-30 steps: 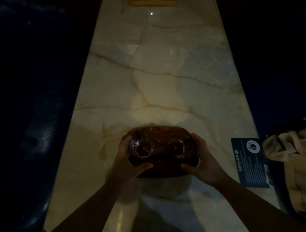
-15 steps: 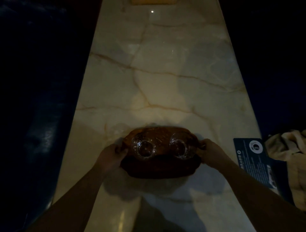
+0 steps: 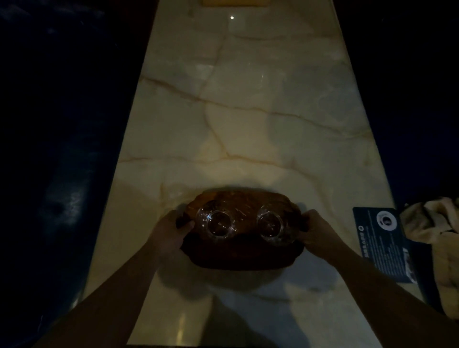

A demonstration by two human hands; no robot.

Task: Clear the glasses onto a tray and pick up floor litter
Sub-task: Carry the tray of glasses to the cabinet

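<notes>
A dark brown tray [image 3: 243,255] lies on the near part of a long marble table [image 3: 248,111]. Two clear glasses stand on it side by side, the left glass [image 3: 216,224] and the right glass [image 3: 273,227]. My left hand [image 3: 171,232] grips the tray's left end. My right hand [image 3: 316,229] grips its right end. Both forearms reach in from the bottom of the view. The room is very dim.
A dark blue card [image 3: 383,243] lies at the table's right edge. A beige cloth [image 3: 432,223] is bunched just beyond it on the right. Dark seating [image 3: 49,198] runs along the left side. A yellowish object [image 3: 233,2] sits at the far end.
Both hands have moved from the tray's near edge, close to the glasses, out to its left and right ends. The tray and glasses have hardly shifted.
</notes>
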